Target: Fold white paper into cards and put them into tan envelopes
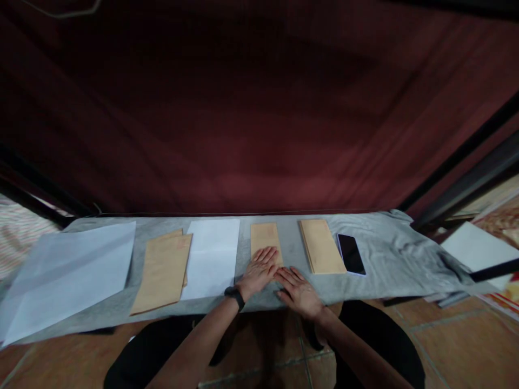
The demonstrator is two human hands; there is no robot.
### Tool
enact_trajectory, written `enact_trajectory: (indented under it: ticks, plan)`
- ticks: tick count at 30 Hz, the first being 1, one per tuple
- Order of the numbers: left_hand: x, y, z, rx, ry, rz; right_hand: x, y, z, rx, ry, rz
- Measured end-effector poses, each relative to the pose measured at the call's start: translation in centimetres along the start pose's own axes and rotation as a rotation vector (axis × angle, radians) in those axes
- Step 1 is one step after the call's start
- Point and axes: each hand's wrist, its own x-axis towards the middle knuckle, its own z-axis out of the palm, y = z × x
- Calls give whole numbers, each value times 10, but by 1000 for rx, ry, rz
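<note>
My left hand lies flat with fingers spread on the near end of a brown envelope in the middle of the grey-covered table. A black band sits on that wrist. My right hand rests beside it, fingers stretched out on the grey cloth just below the envelope's near right corner, fingertips almost touching the left hand. Neither hand holds anything.
Right of my hands lie a stack of brown envelopes and a black phone. To the left are a white sheet, more brown envelopes and a large white sheet. A dark red curtain hangs behind.
</note>
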Motion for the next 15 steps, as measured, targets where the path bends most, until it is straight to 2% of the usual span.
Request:
enact_trajectory:
  ticks: [4, 7, 12, 15]
  plan:
    - [-50, 13, -3, -16, 14, -22, 0, 0, -2, 26, 23, 7]
    - [-72, 18, -1, -58, 85, -81, 1, -1, 0, 36, 62, 46]
    - [-75, 23, 4, -162, 262, -173, 1, -3, 10, 78, 149, 111]
    - [-71, 25, 6, -202, 322, -204, 2, -4, 15, 103, 222, 141]
